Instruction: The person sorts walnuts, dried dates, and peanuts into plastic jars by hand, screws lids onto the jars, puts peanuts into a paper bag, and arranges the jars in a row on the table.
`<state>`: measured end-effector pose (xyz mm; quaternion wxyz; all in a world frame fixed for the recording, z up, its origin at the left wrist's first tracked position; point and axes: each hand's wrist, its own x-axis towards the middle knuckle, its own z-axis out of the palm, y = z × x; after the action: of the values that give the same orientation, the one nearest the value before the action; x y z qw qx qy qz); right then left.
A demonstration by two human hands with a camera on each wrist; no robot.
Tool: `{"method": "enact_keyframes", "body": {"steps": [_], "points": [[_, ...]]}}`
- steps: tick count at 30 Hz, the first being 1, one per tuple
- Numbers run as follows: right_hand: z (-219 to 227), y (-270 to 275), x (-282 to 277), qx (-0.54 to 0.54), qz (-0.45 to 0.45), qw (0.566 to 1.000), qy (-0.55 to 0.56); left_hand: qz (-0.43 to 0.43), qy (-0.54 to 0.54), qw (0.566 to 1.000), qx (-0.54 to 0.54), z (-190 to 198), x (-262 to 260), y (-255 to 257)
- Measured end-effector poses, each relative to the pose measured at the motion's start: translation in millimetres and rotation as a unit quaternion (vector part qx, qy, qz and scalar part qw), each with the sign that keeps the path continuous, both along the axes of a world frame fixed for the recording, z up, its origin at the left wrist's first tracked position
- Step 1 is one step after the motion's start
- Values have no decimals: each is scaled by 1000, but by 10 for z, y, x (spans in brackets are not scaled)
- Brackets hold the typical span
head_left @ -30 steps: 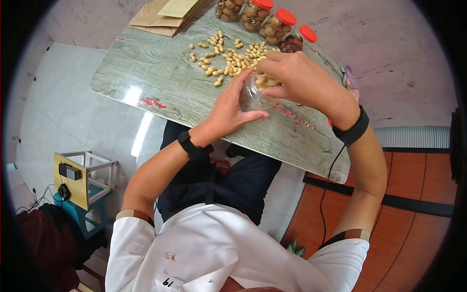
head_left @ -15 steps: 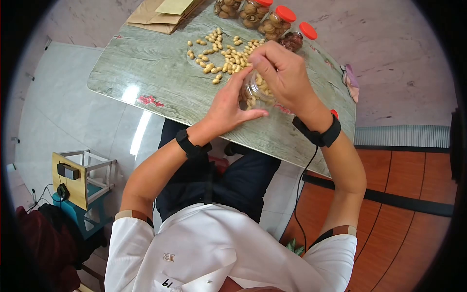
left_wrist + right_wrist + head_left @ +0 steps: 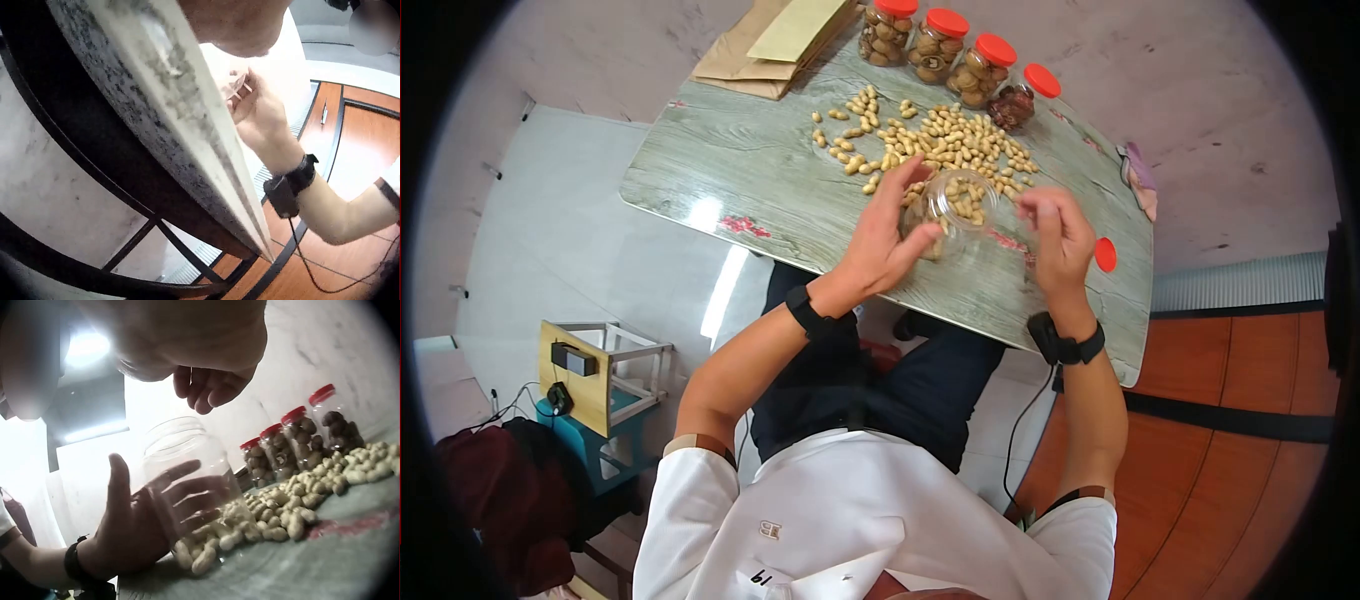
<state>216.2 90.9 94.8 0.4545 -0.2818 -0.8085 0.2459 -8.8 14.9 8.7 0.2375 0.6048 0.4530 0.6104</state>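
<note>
Marbled wall [image 3: 1220,110] and pale floor [image 3: 560,230] surround the grey-green, wood-grained table [image 3: 750,160], which I view remotely through the head camera. Near its middle stands a clear jar [image 3: 178,453], upright and uncapped, partly filled with unshelled peanuts [image 3: 967,205]. Left hand [image 3: 878,240]: set at the jar's left side, fingers extended along the far side and visible through the clear wall in my right wrist view, thumb spread away from them; how firmly they bear on the jar I cannot tell. Right hand [image 3: 1058,240]: raised just right of the jar, apart from it and from the other hand, its fingers loosely bent. Loose peanuts [image 3: 960,140] cover the table beyond the jar, dense centrally and sparser to the left. Farther still I count four lidded jars [image 3: 938,45] in a row, red-capped; three contain walnuts [image 3: 885,45], the rightmost dark reddish-brown pieces [image 3: 1010,105]. Brown paper [image 3: 735,60] lies at far left beneath a yellowish sheet [image 3: 800,30]. Toward the right edge lies a red lid [image 3: 1106,254], with a pink-and-purple cloth [image 3: 1138,180] farther along. Orange-brown panels [image 3: 1200,460] occupy the near right
</note>
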Motion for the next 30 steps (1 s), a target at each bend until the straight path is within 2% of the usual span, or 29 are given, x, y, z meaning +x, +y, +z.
{"method": "enact_keyframes", "body": {"steps": [1,2,3,4,5,6,8,9,12,13,15,19,21,28,30], "points": [[-102,-33,143,-49,-29,998,-7,14,-25,1000,6,-18,-47,-12],[-207,-67,275,-99,-59,993,-13,49,-3,999,-6,88,-140,-34],[-316,-102,394,-104,-61,993,-4,46,7,999,-9,199,-299,-19],[-421,-139,502,-120,-71,990,-18,87,137,987,-5,309,-507,50],[-493,-188,587,-136,-81,987,-31,127,265,956,2,375,-673,148],[-528,-251,646,-156,-96,982,-40,124,274,954,0,396,-785,264],[-652,-299,777,-132,-93,986,-43,158,473,867,-5,449,-985,536],[-696,-313,821,-106,-92,989,-56,159,480,863,-3,463,-1055,658],[-712,-372,908,-117,-99,986,-67,144,580,796,-99,391,-1203,1039],[-740,-381,952,-118,-103,986,-59,141,587,792,-95,372,-1232,1124],[-816,-398,1043,-115,-126,982,-77,64,623,773,-95,325,-1276,1255],[-916,-382,1079,-132,-153,979,-38,11,625,770,-128,294,-1255,1380],[-863,-410,1069,-86,-155,982,-68,1,628,769,-115,274,-1233,1374],[-821,-434,1031,-83,-173,980,-52,-30,611,790,-51,218,-1218,1397],[-830,-436,1041,-88,-180,978,-57,-15,599,799,-48,205,-1197,1403]]}}
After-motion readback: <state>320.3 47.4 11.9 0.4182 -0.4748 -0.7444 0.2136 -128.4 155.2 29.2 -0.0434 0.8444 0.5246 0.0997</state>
